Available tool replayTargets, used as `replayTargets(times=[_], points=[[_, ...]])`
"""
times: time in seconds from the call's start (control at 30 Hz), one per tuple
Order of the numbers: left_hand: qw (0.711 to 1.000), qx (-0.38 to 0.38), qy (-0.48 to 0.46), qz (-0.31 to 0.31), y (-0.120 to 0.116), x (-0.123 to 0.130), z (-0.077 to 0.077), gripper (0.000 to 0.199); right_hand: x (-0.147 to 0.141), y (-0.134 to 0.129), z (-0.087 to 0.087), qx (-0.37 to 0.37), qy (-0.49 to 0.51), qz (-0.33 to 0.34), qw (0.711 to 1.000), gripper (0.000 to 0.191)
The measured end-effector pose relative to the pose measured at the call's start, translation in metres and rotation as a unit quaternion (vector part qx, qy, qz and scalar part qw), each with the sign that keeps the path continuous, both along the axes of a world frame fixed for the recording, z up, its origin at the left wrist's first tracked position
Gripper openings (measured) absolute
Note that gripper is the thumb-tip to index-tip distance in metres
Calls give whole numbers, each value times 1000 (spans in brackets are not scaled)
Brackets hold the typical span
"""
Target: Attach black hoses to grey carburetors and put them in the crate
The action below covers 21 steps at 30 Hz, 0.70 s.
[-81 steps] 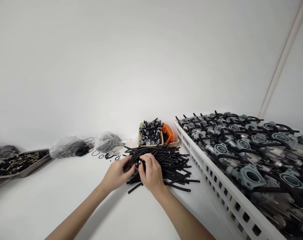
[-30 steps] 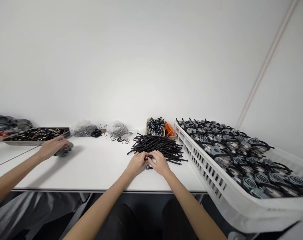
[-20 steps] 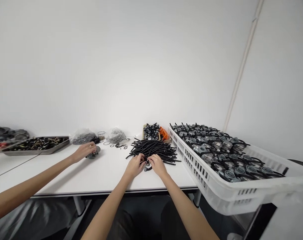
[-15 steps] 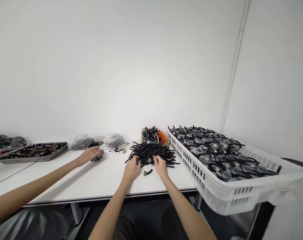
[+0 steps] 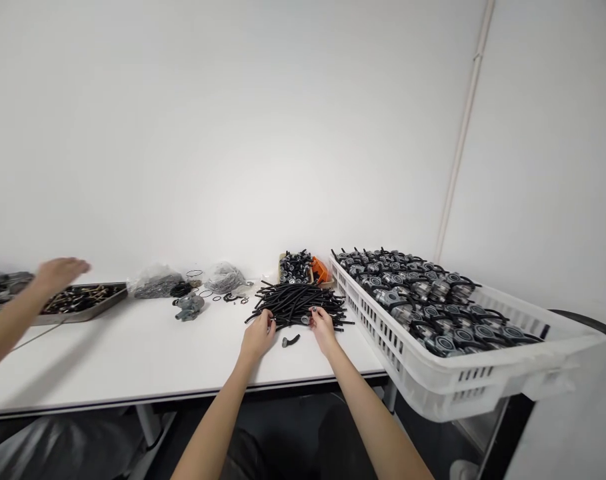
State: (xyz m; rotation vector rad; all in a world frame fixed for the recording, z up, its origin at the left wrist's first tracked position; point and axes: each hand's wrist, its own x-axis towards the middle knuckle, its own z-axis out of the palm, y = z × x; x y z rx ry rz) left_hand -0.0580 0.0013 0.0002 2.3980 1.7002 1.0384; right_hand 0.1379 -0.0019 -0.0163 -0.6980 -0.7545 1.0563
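Lying in a loose heap, the black rubber tubes [image 5: 295, 305] look light and bendy, springy enough to slither apart, so a free end poking from the heap seems the best place to take hold. The person's left hand [image 5: 259, 335] and right hand [image 5: 323, 330] rest half-curled on its near edge; whether either grips a tube cannot be told. A short black elbow tube [image 5: 291, 341] lies just in front of the heap, a white plastic crate [image 5: 377, 327] of carburetors [image 5: 407, 290] just right of it, and a co-worker's hand [image 5: 60, 272] reaches well left of it.
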Motion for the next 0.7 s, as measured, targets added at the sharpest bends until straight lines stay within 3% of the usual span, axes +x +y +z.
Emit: replayTargets(times=[0.23,0.53,0.7], points=[[1000,-16,4,7,1,0,1,11,10,-3,6,-48,138,79,986,16],[1000,-26,-4,14,2,-2,0,11,15,-8,7,-90,201,172,960,50],[999,-31,-31,16,9,-4,-2,8,14,-7,8,-99,224,150,958,51]])
